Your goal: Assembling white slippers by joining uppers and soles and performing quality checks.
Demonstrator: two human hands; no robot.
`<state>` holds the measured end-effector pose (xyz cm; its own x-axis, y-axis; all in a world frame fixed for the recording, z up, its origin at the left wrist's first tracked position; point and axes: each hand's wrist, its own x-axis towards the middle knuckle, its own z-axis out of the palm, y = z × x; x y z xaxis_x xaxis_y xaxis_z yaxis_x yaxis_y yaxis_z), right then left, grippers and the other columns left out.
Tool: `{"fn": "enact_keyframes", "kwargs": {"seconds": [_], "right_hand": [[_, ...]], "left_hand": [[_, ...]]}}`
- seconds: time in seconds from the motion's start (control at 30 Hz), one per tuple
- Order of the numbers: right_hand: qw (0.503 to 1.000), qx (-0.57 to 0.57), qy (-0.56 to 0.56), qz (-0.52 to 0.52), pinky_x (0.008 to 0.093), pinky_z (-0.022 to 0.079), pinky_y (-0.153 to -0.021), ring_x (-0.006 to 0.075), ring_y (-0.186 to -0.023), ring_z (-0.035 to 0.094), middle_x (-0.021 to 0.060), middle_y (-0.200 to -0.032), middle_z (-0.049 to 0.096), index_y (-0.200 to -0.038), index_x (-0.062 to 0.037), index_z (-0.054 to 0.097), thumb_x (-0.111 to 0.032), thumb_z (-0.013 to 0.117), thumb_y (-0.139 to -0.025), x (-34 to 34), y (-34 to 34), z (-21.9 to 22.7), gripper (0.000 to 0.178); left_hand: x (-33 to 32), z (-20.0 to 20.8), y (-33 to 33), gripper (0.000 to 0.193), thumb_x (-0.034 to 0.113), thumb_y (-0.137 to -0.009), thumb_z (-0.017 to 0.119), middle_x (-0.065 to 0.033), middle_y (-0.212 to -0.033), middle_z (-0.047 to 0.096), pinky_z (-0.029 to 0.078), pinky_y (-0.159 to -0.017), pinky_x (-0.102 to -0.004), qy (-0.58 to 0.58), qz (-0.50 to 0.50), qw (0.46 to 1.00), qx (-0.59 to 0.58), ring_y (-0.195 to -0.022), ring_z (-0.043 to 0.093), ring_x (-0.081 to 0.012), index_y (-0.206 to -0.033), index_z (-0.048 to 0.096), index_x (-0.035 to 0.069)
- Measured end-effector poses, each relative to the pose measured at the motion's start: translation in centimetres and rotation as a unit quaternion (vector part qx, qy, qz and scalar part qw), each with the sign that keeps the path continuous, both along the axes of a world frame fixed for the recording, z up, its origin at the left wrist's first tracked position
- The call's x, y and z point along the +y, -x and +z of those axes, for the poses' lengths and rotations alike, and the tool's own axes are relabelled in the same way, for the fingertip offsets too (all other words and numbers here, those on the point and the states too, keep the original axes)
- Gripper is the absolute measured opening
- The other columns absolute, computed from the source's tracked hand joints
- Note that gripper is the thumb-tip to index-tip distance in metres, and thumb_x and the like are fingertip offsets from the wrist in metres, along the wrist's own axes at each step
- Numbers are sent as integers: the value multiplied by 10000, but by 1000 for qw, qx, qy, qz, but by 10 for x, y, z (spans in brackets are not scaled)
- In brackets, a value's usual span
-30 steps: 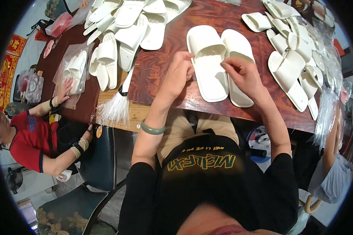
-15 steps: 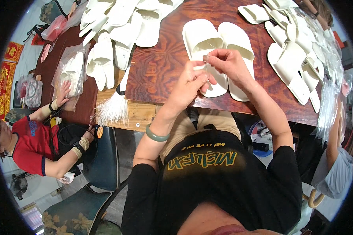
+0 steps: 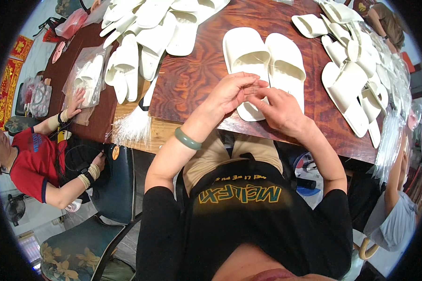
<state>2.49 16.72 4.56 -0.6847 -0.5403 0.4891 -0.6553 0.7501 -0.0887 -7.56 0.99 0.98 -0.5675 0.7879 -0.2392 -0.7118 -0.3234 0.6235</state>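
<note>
White slipper pair (image 3: pixel 247 64) lies on the dark red wood-grain counter (image 3: pixel 187 84), straight ahead of the person and between two heaps. Larger spread of white slippers, the left heap (image 3: pixel 152 35), lies beyond and to the left; right heap (image 3: pixel 354 79), partly by clear plastic, runs down that side. Pair: two slippers side by side, long axes running away from the body, far ends leaning slightly left, open heel ends toward the person. White strand bundle (image 3: pixel 135 127) at the near edge, left of both hands, well apart from the pair.

Left hand (image 3: pixel 234 93) over the middle of the left slipper, so nearer to it; right hand (image 3: pixel 282 110) by the near end of the right slipper, which extends forward from it. Fingers of both bent inward, tips meeting above the left slipper. Whether anything thin is pinched there, cannot tell.
</note>
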Motion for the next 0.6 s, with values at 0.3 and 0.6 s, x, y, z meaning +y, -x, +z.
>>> {"fn": "enact_keyframes", "kwargs": {"seconds": [0.3,0.6], "right_hand": [[988,46,-148,6,302,457,-634,187,-775,543,61,-799,497,-870,-13,542,-122,551,-717,5,12,-10,188],[993,-15,-82,-82,334,510,-570,242,-751,595,112,-790,541,-817,-7,521,-74,548,-730,11,55,-28,113]], "left_hand": [[2,9,7,310,156,-918,542,-168,-1072,616,501,-840,-284,90,-10,992,85,-956,609,-181,-1137,512,-61],[-36,78,57,256,240,-858,609,-45,-728,655,463,-599,-225,426,58,756,495,-675,600,-101,-883,677,-5]]}}
